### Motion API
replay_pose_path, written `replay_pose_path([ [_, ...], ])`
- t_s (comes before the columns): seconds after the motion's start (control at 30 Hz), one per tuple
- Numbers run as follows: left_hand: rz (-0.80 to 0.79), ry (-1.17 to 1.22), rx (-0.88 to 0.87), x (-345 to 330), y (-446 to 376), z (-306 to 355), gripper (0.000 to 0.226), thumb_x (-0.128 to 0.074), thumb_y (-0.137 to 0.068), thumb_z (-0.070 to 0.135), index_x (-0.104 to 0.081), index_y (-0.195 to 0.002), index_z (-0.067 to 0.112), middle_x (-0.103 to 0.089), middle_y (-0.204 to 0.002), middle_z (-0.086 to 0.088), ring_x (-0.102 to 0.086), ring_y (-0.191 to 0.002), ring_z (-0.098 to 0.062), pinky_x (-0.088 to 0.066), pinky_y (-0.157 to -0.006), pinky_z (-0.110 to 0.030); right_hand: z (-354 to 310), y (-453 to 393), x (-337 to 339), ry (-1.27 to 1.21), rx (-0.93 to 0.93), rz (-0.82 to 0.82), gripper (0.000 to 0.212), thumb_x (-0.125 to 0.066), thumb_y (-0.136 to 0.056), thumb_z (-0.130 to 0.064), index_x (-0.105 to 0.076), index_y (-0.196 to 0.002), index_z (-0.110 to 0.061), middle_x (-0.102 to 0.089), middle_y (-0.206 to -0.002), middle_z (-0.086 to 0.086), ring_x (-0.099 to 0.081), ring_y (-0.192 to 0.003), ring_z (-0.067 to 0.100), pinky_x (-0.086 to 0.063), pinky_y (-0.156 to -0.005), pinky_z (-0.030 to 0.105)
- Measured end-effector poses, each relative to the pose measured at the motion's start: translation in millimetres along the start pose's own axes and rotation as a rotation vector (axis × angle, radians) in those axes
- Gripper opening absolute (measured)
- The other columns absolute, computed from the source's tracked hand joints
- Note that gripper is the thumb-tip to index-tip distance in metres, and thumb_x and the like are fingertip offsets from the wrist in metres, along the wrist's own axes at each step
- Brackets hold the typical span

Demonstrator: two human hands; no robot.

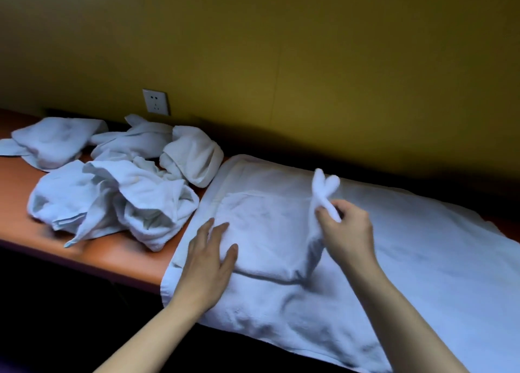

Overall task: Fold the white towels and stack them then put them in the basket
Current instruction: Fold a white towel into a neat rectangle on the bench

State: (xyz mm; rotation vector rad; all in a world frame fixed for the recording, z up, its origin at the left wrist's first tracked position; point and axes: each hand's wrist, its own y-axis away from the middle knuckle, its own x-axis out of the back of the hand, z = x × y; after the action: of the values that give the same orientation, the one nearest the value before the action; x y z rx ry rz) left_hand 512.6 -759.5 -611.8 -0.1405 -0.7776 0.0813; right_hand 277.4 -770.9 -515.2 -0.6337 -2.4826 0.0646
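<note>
Towel (pixel 261 232), soft terry, right hand (pixel 344 232) pinching corner

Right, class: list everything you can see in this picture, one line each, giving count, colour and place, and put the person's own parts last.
Spread towel: one, white, flat over the table's right part.
Small towel: one, white, lying on the spread towel.
Crumpled towels: several, white, heaped at left; exact count unclear.
Table: one, orange.
Wall: yellow, behind the table.
Socket: one, white, on the wall.
Hands: left hand flat on the small towel; right hand pinching its raised corner.
</note>
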Motion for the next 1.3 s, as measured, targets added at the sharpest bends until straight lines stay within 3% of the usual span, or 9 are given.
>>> replay_pose_path([
  [0.17, 0.068, 0.407, 0.398, 28.2, -9.0, -2.2, 0.025, -0.060, -0.092, 0.026, -0.063, -0.117, 0.020, -0.066, -0.103, 0.005, -0.062, -0.110, -0.027, -0.048, -0.097, -0.041, -52.3, 33.0, -70.3, 0.086, 0.262, -0.111, 0.013, -0.060, -0.088, -0.029, -0.066, -0.090, -0.018, -0.065, -0.078, 0.001, -0.058, -0.077, 0.026, -0.035, -0.062, 0.031],
  [0.4, -0.052, 0.661, 0.476, 40.3, -23.7, -8.1, 0.050, -0.053, -0.070, 0.059, -0.072, -0.097, 0.021, -0.073, -0.110, -0.011, -0.067, -0.107, -0.029, -0.048, -0.103, -0.050, -40.0, 67.0, -121.3, 0.265, 0.182, -0.524, 0.042, -0.053, -0.094, -0.048, -0.066, -0.121, -0.019, -0.063, -0.117, 0.004, -0.060, -0.109, 0.022, -0.047, -0.087, 0.031],
  [0.53, -0.101, 0.481, 0.385, 40.5, -24.0, 1.9, 0.025, -0.059, -0.096, 0.043, -0.067, -0.092, 0.020, -0.071, -0.099, 0.000, -0.065, -0.097, -0.018, -0.048, -0.092, -0.038, -31.0, 49.3, -87.1, 0.050, 0.201, -0.342, 0.024, -0.059, -0.094, -0.035, -0.072, -0.110, -0.023, -0.067, -0.106, 0.000, -0.063, -0.091, 0.008, -0.048, -0.087, 0.022],
  [0.63, -0.146, 0.319, 0.340, 38.3, -26.5, 10.4, 0.023, -0.057, -0.092, 0.040, -0.060, -0.087, 0.017, -0.065, -0.085, 0.004, -0.060, -0.084, -0.019, -0.044, -0.072, -0.034, -9.4, 27.0, -60.8, 0.241, 0.060, -0.152, 0.027, -0.055, -0.094, -0.037, -0.062, -0.117, -0.024, -0.061, -0.111, 0.002, -0.060, -0.103, 0.020, -0.045, -0.086, 0.030],
  [0.8, -0.138, 0.277, 0.382, 44.6, -44.2, 16.6, 0.016, -0.059, -0.086, 0.024, -0.062, -0.100, 0.016, -0.067, -0.090, -0.005, -0.065, -0.076, -0.027, -0.056, -0.069, -0.036, 7.4, 11.2, -74.5, 0.283, -0.212, -0.347, 0.059, -0.051, -0.094, -0.054, -0.045, -0.135, -0.013, -0.059, -0.131, 0.009, -0.057, -0.118, 0.030, -0.043, -0.088, 0.034],
  [0.87, -0.147, 0.355, 0.437, 49.3, -50.8, 19.8, 0.018, -0.064, -0.083, 0.025, -0.059, -0.100, 0.019, -0.066, -0.089, -0.007, -0.064, -0.069, -0.031, -0.058, -0.059, -0.035, 6.9, 8.3, -87.7, 0.151, -0.287, -0.360, 0.056, -0.056, -0.092, -0.053, -0.048, -0.129, -0.012, -0.061, -0.124, 0.007, -0.058, -0.107, 0.029, -0.041, -0.079, 0.031],
  [0.97, -0.230, 0.448, 0.573, 54.2, -56.9, 23.9, 0.029, -0.069, -0.084, 0.028, -0.045, -0.077, 0.015, -0.041, -0.059, -0.003, -0.033, -0.049, -0.020, -0.028, -0.050, -0.026, 12.1, 5.1, -99.8, -0.042, -0.370, -0.331, 0.044, -0.062, -0.089, -0.044, -0.057, -0.118, -0.012, -0.065, -0.114, 0.002, -0.060, -0.095, 0.025, -0.045, -0.077, 0.030],
  [1.07, -0.249, 0.518, 0.624, 53.1, -59.4, 30.1, 0.033, -0.073, -0.082, 0.030, -0.048, -0.070, 0.012, -0.034, -0.046, 0.002, -0.032, -0.044, -0.018, -0.030, -0.051, -0.024, 17.6, 2.6, -93.6, -0.102, -0.285, -0.297, 0.028, -0.059, -0.091, -0.039, -0.063, -0.108, -0.017, -0.069, -0.107, 0.001, -0.065, -0.098, 0.024, -0.051, -0.082, 0.032],
  [1.3, -0.315, 0.695, 0.523, 19.3, -50.9, 88.7, 0.020, -0.070, -0.088, 0.015, -0.067, -0.104, 0.004, -0.074, -0.087, -0.007, -0.067, -0.071, -0.023, -0.051, -0.053, -0.026, 39.5, -16.3, -16.0, -0.186, -0.179, -0.222, 0.017, -0.057, -0.096, -0.035, -0.064, -0.107, -0.024, -0.069, -0.100, -0.007, -0.065, -0.095, 0.017, -0.051, -0.080, 0.031],
])
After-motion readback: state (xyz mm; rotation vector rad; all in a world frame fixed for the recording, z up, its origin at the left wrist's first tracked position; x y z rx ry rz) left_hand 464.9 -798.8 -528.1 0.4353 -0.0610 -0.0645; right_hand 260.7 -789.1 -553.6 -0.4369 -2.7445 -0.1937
